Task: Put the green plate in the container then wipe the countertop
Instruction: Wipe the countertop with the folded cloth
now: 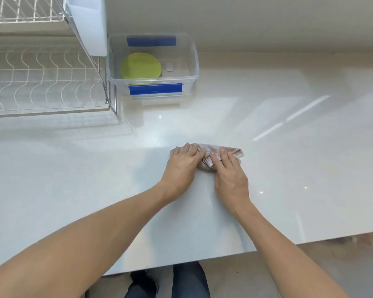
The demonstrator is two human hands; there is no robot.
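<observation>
The green plate (140, 66) is lying flat inside the clear container (194, 61), which is sitting near the wall at the far side of the table (289, 168), just beside the wire rack (41, 82); judging by that, the first step looks finished and the wiping is the part in hand. A crumpled pinkish cloth (213, 154) is resting on the table well apart from the container, and both hands are lying on it: the left hand (182, 166) is pressing its left end with fingers mostly straight, and the right hand (229, 175) is pressing its right side with fingers stretched forward, neither one clenching the fabric. The likely trouble is that the bunched cloth is touching the surface only in patches, so strokes may be leaving streaks or missing strips. With flat palms rather than a firm hold, the cloth may be slipping out from under the hands. A long forward sweep may also be nudging the container or catching the rack's legs.
</observation>
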